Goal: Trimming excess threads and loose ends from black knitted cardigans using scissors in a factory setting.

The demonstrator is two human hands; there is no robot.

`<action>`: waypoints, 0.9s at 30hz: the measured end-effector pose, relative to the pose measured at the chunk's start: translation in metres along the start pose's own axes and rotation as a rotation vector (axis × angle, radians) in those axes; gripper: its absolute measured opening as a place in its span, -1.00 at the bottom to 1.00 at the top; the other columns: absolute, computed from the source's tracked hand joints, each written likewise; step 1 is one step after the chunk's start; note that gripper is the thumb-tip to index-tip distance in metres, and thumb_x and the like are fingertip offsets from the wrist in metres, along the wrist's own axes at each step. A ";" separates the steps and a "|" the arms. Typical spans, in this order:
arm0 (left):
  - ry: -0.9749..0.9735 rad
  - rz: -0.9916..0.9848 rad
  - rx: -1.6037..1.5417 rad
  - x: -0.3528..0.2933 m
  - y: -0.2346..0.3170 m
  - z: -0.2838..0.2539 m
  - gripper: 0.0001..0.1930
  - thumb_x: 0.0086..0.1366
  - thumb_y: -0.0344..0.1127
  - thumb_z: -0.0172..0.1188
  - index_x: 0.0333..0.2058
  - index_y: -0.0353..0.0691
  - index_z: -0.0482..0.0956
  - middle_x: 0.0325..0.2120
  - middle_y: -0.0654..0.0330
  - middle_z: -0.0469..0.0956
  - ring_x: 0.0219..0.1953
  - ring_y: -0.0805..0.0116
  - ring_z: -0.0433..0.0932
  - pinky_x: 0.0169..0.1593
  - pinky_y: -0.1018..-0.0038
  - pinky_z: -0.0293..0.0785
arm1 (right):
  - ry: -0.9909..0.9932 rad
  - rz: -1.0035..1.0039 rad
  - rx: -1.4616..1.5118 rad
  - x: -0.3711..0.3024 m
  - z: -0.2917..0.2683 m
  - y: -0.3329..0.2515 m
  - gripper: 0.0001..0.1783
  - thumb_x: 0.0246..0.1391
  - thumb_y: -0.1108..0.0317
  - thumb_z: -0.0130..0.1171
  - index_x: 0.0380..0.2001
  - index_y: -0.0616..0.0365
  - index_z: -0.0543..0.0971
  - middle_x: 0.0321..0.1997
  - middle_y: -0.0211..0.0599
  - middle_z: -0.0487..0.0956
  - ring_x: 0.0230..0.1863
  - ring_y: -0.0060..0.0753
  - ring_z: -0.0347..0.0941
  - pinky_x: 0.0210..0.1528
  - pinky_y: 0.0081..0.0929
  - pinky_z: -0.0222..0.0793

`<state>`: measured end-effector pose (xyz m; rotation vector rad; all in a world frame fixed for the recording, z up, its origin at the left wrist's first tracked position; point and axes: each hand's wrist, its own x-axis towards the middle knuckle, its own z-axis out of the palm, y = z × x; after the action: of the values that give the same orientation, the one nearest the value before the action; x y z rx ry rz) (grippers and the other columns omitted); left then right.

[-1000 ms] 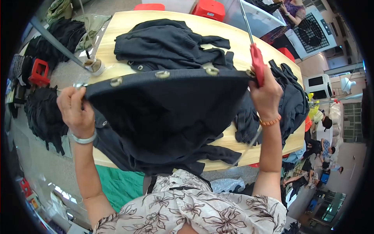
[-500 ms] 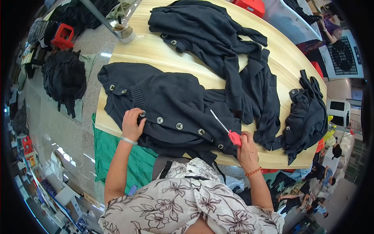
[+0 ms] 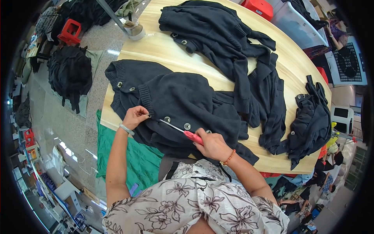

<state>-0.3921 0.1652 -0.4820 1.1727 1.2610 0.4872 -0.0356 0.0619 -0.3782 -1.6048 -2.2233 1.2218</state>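
Observation:
A black knit cardigan [image 3: 183, 93] with large dark buttons lies on the near left of the table. My left hand [image 3: 135, 117] pinches at its front edge, with the tip of a button showing at the fingertips beside the ribbed hem. In my right hand [image 3: 214, 145] is a pair of red-handled scissors [image 3: 193, 136]. Their thin blades point left and lie over the button band, the tip a short way right of my left fingertips. Another button [image 3: 187, 126] sits just below the blades. Whether the tip touches thread is too small to tell.
More black cardigans [image 3: 206, 23] lie across the far side of the pale wood table [image 3: 156, 54], and a folded one [image 3: 309, 121] rests at its right. A clear cup [image 3: 135, 31] stands by a metal pole at far left. Green cloth [image 3: 124, 152] hangs below the near left edge.
My right hand has brought the scissors left and across the cardigan, close to my left hand. My left hand now pinches the button at the band's edge. The view has shifted slightly.

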 end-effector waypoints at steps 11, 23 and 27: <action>-0.161 -0.131 -0.470 -0.004 -0.003 -0.013 -0.85 0.23 -0.45 0.27 -0.21 -0.27 0.58 -0.33 0.32 0.58 -0.34 0.63 0.50 -0.23 0.69 0.42 | -0.109 0.012 0.060 0.032 -0.010 -0.018 -0.65 0.14 0.21 0.20 -0.16 0.19 0.38 -0.49 0.01 0.58 -0.36 0.13 0.55 -0.27 -0.08 0.43; 0.316 0.374 0.750 -0.020 0.026 0.121 -0.62 0.00 -0.53 0.29 -0.16 -0.18 0.46 -0.30 0.07 0.42 -0.22 0.00 0.50 -0.14 0.20 0.46 | -0.035 0.135 0.013 -0.044 -0.011 0.021 -0.68 0.11 0.28 0.24 -0.12 0.10 0.43 -0.41 -0.09 0.58 -0.32 0.01 0.55 -0.25 -0.15 0.42; 0.154 0.264 0.643 -0.010 0.026 0.106 -0.69 -0.06 -0.58 0.23 -0.31 -0.19 0.41 -0.39 0.06 0.42 -0.34 0.01 0.50 -0.26 0.23 0.44 | -0.043 0.161 -0.009 -0.050 -0.009 0.017 -0.68 0.12 0.22 0.23 -0.13 0.10 0.43 -0.48 -0.06 0.59 -0.39 0.08 0.56 -0.30 -0.09 0.42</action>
<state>-0.2914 0.1238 -0.4675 1.8876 1.4544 0.3752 0.0025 0.0265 -0.3668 -1.8083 -2.1636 1.2980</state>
